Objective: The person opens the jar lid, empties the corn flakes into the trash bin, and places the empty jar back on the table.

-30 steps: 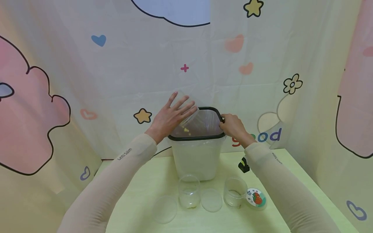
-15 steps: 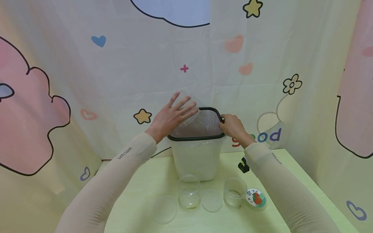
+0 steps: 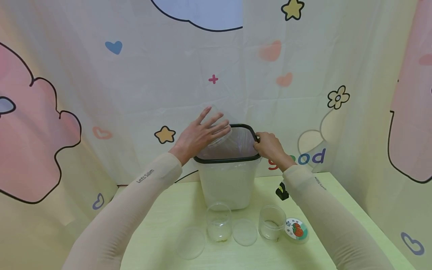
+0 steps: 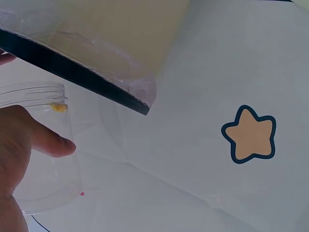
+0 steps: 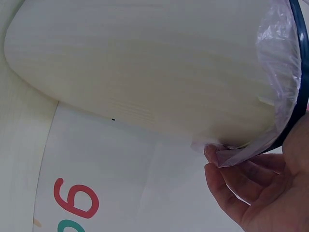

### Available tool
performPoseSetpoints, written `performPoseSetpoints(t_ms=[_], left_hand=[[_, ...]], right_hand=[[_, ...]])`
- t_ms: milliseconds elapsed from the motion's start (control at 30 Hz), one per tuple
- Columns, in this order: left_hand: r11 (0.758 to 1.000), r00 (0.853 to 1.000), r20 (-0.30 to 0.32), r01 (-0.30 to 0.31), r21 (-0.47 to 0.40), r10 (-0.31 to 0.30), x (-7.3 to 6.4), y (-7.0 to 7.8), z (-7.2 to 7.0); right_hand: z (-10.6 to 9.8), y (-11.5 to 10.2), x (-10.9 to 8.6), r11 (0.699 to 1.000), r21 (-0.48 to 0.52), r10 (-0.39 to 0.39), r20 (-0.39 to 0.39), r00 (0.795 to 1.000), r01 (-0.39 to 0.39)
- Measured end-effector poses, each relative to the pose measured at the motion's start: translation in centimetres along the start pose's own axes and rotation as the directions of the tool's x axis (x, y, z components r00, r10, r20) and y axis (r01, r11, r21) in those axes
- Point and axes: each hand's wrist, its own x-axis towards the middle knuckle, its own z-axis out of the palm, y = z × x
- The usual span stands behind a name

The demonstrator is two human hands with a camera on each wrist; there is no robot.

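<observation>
My left hand (image 3: 204, 131) holds a clear plastic jar (image 4: 50, 179) tipped mouth-down over the bin, thumb on one side and fingers spread along the other. A yellow bit (image 4: 59, 108) clings inside near its threaded neck. The white bin (image 3: 227, 183) stands upright, with a black rim (image 3: 229, 161) and a thin translucent liner bag (image 5: 280, 58) folded over it. At the right side of that rim, my right hand (image 3: 270, 146) grips the edge, its fingers curled around the rim and liner.
Two open clear jars, a left one (image 3: 219, 225) with crumbs and a right one (image 3: 272, 225), stand before the bin. Beside them lie two clear lids, one left (image 3: 190, 243) and one middle (image 3: 245, 232), and a tomato-print lid (image 3: 297, 230). A small black object (image 3: 282, 191) sits behind.
Yellow bits seen falling from the tilted jar a second ago are out of sight. My left hand has shifted slightly right with the jar; my right hand stays on the rim.
</observation>
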Motion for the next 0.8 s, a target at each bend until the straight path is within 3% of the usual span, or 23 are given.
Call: performPoseSetpoints(t_ms=[567, 800], left_hand=[[0.996, 0.999, 0.022, -0.049, 0.078, 0.047, 0.17, -0.02, -0.15], [0.989, 0.994, 0.048, -0.104, 0.104, 0.099, 0.46, 0.27, -0.33]], right_hand=[[-0.1, -0.04, -0.09, 1.0, 0.0, 0.005, 0.014, 1.0, -0.005], [-0.02, -0.01, 0.0, 1.0, 0.001, 0.007, 0.015, 1.0, -0.007]])
